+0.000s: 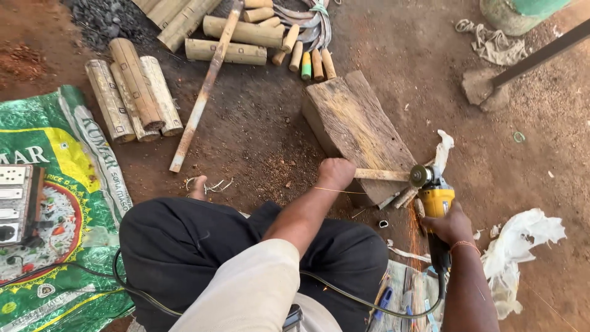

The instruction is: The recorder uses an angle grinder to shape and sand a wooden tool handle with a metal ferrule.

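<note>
Bare earth floor [258,123] with bamboo pieces [135,92] far left. Left hand [335,172] has its fingers closed on a thin wooden stick [381,174] lying across a wooden block [356,129]. Right hand [452,224] grips a yellow angle grinder [433,197], its disc at the stick's right end, sparks falling. Cutting seems in progress; a steady hold is needed next.

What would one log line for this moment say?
left hand: holds wooden stick on wood block | right hand: grips yellow angle grinder | sparks

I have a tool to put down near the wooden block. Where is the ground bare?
Bare dirt lies right of the wooden block, up to the stone, and between block and long pole. Crowded: bamboo pieces at left, white rag beside the grinder.
</note>
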